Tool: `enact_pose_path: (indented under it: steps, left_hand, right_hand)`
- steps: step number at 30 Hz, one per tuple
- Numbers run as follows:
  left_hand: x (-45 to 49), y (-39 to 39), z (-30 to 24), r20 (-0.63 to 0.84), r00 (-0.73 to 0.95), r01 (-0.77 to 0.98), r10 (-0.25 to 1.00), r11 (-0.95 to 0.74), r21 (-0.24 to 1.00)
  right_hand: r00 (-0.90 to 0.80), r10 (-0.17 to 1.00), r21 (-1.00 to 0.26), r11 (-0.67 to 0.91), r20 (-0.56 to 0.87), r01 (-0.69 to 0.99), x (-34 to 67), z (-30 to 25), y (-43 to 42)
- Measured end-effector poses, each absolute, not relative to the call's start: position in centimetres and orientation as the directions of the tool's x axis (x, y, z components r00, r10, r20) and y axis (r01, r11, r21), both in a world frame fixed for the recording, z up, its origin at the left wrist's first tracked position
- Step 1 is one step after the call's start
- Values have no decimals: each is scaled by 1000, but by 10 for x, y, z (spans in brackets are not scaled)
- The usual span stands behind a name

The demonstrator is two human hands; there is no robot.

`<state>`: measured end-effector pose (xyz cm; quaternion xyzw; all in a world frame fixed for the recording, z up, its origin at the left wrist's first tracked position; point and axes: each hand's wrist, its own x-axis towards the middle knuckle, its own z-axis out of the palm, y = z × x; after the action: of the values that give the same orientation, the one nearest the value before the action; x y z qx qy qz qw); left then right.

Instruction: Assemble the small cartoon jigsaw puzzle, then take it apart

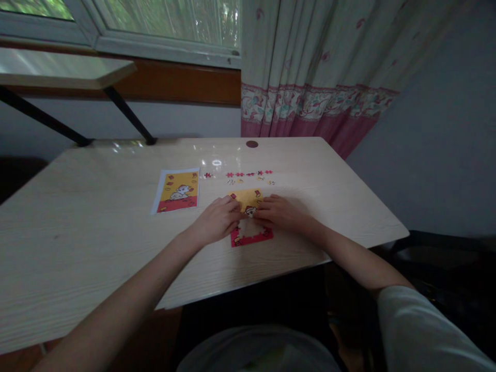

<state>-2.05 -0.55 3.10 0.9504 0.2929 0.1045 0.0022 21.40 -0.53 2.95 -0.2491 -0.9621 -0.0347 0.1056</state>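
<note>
A partly assembled jigsaw puzzle [244, 196] lies flat on the table, yellow at the top and red along the bottom edge. Bare tabletop shows through its lower middle, below an animal's face in a red hat. My left hand [219, 219] rests at the puzzle's left side, fingers bent and pressed on it, index fingertip close to the face. From the right, my right hand [279, 213] reaches over the puzzle, fingers bent together at the face piece [250, 211]. The fingers partly hide the pieces they touch. Loose red puzzle pieces [240, 174] and yellow-and-white pieces [260, 178] lie in rows beyond the puzzle.
Left of the puzzle lies a printed picture card [179, 192] with a white animal on yellow and red. The pale wooden table [116, 243] has a round brown cap [252, 144] near its back edge. A raised shelf [70, 72] stands back left; a curtain [302, 77] hangs behind.
</note>
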Motion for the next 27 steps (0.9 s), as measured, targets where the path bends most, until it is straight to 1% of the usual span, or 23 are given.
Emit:
enact_pose_path:
  steps: [3,6,9,11,13,17,22,27]
  left_hand:
    - [-23,-4,28,213,805,546,554,-832,99]
    - [-28,0,26,254,789,522,559,-829,202]
    - [-35,5,28,286,759,519,586,-808,279]
    - [-40,8,30,285,733,557,617,-786,270]
    - [-45,11,32,274,715,598,643,-766,236]
    - [-49,14,32,254,695,647,673,-739,188]
    - [-47,16,27,255,669,674,698,-715,186]
    - [-47,18,23,261,660,684,704,-707,176]
  right_hand:
    - [-834,493,-87,869,247,488,220,26,0]
    - [-795,539,-205,842,278,499,228,22,8]
    - [-744,601,-274,797,290,538,235,19,15]
    - [-718,638,-291,768,278,570,239,19,18]
    - [-703,663,-299,747,257,594,240,20,19]
    - [-687,687,-318,723,238,613,240,21,18]
    - [-669,699,-335,711,251,618,239,20,17]
    - [-658,707,-322,705,258,631,240,18,19]
